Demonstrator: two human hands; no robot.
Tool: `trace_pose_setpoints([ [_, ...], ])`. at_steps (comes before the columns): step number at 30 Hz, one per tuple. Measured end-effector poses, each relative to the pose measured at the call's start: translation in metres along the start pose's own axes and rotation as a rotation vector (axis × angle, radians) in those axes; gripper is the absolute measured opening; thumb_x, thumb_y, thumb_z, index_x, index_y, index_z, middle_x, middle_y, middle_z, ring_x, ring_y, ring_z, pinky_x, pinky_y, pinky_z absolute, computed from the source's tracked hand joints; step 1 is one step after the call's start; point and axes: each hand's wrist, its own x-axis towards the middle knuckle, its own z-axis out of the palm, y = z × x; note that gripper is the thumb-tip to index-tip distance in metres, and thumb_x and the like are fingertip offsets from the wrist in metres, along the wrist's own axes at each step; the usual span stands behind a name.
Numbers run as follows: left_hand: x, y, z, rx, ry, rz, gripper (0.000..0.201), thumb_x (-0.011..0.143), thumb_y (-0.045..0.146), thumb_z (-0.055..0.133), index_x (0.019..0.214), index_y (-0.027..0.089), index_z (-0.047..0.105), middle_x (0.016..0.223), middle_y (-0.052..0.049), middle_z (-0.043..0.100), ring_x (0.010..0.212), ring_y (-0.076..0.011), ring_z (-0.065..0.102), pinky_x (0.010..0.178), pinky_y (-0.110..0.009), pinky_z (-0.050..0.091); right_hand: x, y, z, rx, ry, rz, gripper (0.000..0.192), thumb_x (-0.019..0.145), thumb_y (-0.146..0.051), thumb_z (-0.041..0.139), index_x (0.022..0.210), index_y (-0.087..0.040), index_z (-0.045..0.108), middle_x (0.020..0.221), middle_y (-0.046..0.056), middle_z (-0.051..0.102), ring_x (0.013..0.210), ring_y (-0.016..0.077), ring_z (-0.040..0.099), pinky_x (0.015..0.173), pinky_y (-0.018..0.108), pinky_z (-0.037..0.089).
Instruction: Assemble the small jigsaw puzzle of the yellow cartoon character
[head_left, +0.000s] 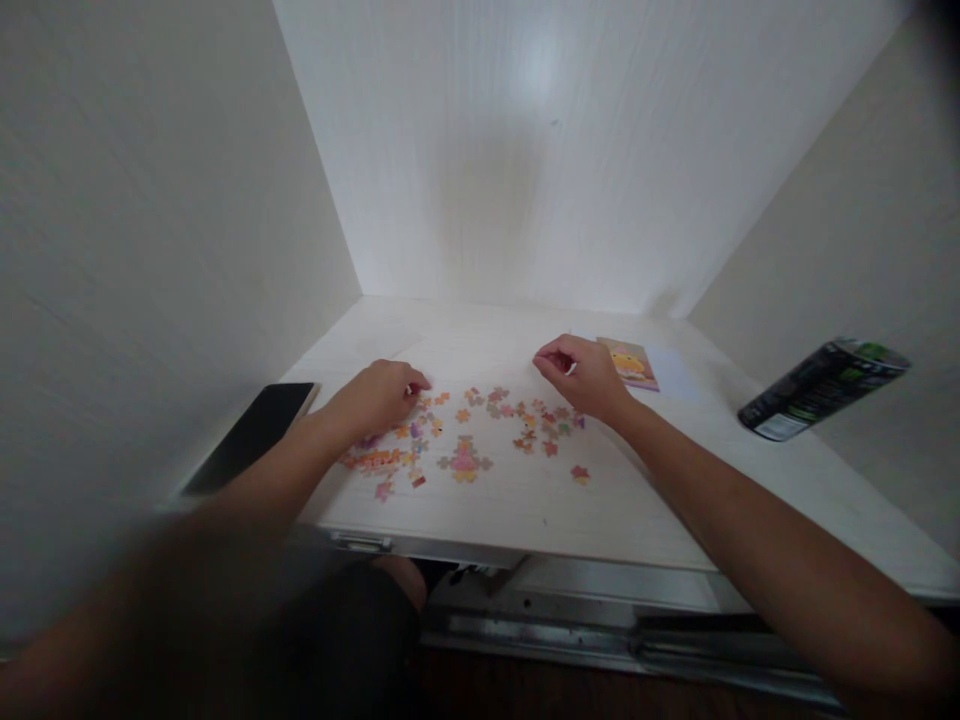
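- You sit at a pale worktop point(480, 520) walled in on three sides; a small joined cluster point(465, 462) of pink, grey and yellow jigsaw pieces lies on it, the landmark here.
- Your left hand point(386, 393) is beyond and left of the cluster, fingers curled down by loose pieces point(375, 460); you cannot tell whether it grasps one.
- Your right hand point(585, 372) is beyond and right of the cluster, thumb and fingertips drawn together above the worktop; whether a piece is pinched there is unclear.
- More loose pieces spread left, right and beyond the cluster; one reddish piece point(580, 474) lies apart, to its right.
- Farther right of the cluster: a picture card point(636, 367), then a black can point(821, 390).
- Well left of it: a flat black object point(251, 440).
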Motion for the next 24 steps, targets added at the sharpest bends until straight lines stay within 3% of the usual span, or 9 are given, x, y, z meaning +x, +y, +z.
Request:
trace_pose_setpoints([
  [7, -0.001, -0.003, 0.008, -0.042, 0.027, -0.012, 0.032, 0.073, 0.016, 0.052, 0.094, 0.020, 0.076, 0.082, -0.009, 0.072, 0.069, -0.0217, 0.064, 0.067, -0.034, 0.048, -0.001, -0.007, 0.005, 0.024, -0.021, 0.006, 0.017, 0.085, -0.030, 0.057, 0.080, -0.017, 0.067, 0.072, 0.004, 0.064, 0.062, 0.0129, 0.053, 0.062, 0.027, 0.042],
  [14, -0.009, 0.006, -0.005, -0.169, 0.123, -0.022, 0.025, 0.074, 0.020, 0.056, 0.090, 0.021, 0.075, 0.076, -0.005, 0.071, 0.067, -0.0177, 0.063, 0.068, -0.032, 0.051, -0.001, -0.010, 0.003, 0.031, -0.056, 0.053, 0.020, 0.084, -0.033, 0.059, 0.080, -0.017, 0.068, 0.068, 0.003, 0.065, 0.059, 0.0122, 0.052, 0.059, 0.027, 0.041],
  [15, -0.010, 0.012, -0.006, -0.256, 0.148, -0.056, 0.022, 0.076, 0.023, 0.059, 0.091, 0.020, 0.074, 0.076, -0.005, 0.071, 0.066, -0.0174, 0.064, 0.067, -0.032, 0.051, -0.001, -0.012, 0.003, 0.047, -0.054, 0.061, 0.020, 0.084, -0.034, 0.059, 0.080, -0.017, 0.069, 0.068, 0.003, 0.065, 0.058, 0.0120, 0.052, 0.059, 0.026, 0.041],
  [17, -0.015, 0.032, -0.008, -0.643, 0.203, -0.187, 0.020, 0.074, 0.028, 0.068, 0.090, 0.018, 0.073, 0.075, -0.005, 0.073, 0.066, -0.0179, 0.066, 0.063, -0.031, 0.053, -0.003, -0.019, 0.003, 0.119, -0.060, 0.082, 0.021, 0.084, -0.037, 0.061, 0.081, -0.017, 0.069, 0.067, 0.003, 0.065, 0.057, 0.0114, 0.051, 0.057, 0.026, 0.040],
  [20, -0.022, 0.070, -0.005, -1.148, 0.131, -0.313, 0.027, 0.068, 0.027, 0.078, 0.091, 0.018, 0.071, 0.081, -0.005, 0.076, 0.070, -0.0188, 0.070, 0.063, -0.032, 0.056, -0.007, -0.037, 0.007, 0.412, -0.165, 0.146, 0.024, 0.083, -0.040, 0.066, 0.088, -0.016, 0.068, 0.071, 0.003, 0.067, 0.058, 0.0111, 0.053, 0.056, 0.026, 0.042],
  [24, -0.028, 0.103, 0.002, -1.402, 0.098, -0.320, 0.027, 0.065, 0.025, 0.082, 0.088, 0.016, 0.071, 0.080, -0.005, 0.076, 0.076, -0.0196, 0.072, 0.073, -0.034, 0.058, -0.015, -0.058, 0.011, 0.858, -0.424, 0.220, 0.029, 0.082, -0.043, 0.069, 0.096, -0.018, 0.067, 0.076, 0.003, 0.068, 0.063, 0.0120, 0.061, 0.056, 0.025, 0.047],
])
